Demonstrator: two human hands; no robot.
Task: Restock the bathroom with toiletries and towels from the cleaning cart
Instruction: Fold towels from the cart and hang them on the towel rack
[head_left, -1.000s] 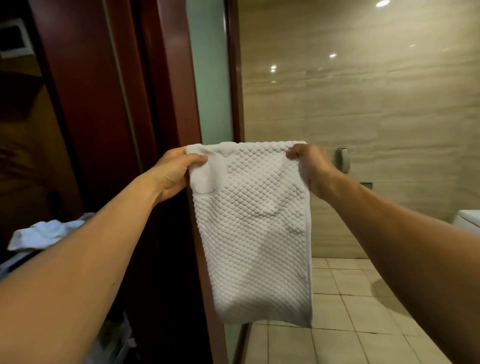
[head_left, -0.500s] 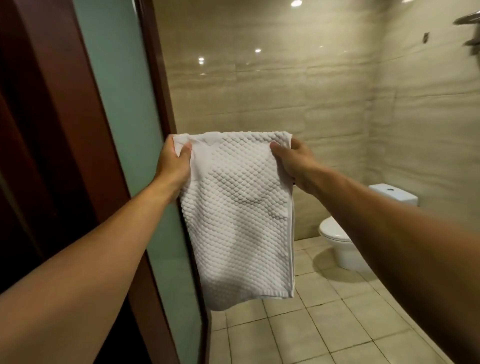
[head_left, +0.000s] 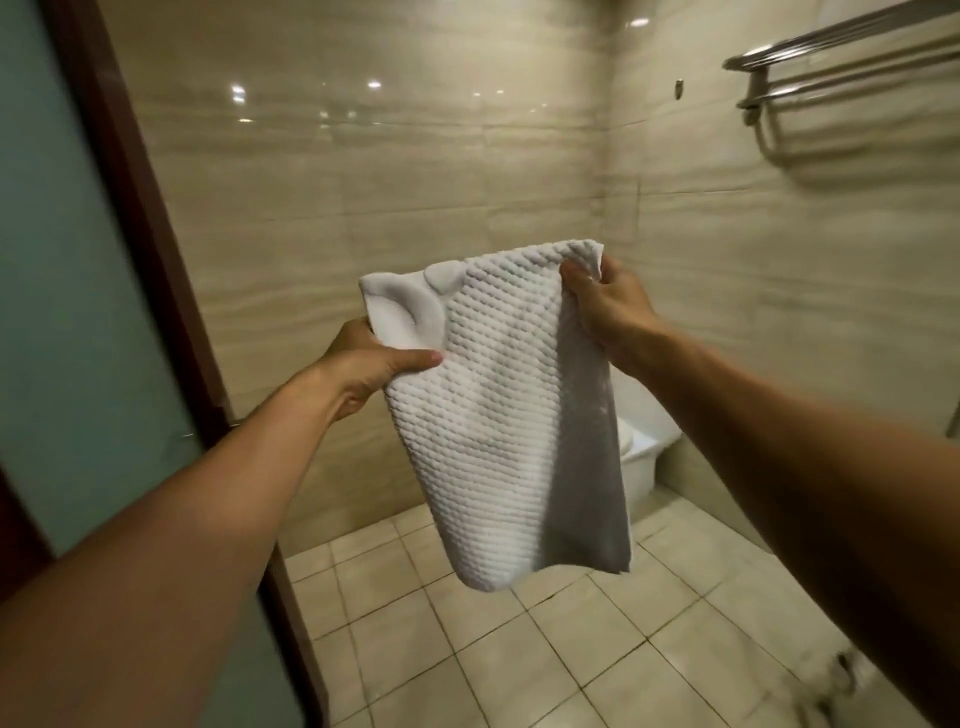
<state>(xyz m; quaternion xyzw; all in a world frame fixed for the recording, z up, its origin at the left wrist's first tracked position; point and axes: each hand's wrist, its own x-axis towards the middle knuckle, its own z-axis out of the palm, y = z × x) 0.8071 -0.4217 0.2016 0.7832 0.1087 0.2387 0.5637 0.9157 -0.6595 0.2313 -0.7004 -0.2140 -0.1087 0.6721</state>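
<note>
Both hands out front: left hand (head_left: 371, 364) pinching the white towel (head_left: 509, 415) at its 9 o'clock corner, right hand (head_left: 605, 304) gripping the 1 o'clock corner, fingers curled tight on cloth. Hanging mid-air over floor tiles (head_left: 519, 649). Could slip if either pinch loosens. Toilet (head_left: 641, 441) right behind, rack (head_left: 831, 62) way up at 2 o'clock, awkward reach.

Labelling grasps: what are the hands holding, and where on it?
White towel, by its top corners: left hand at the left corner, right hand at the right.
</note>
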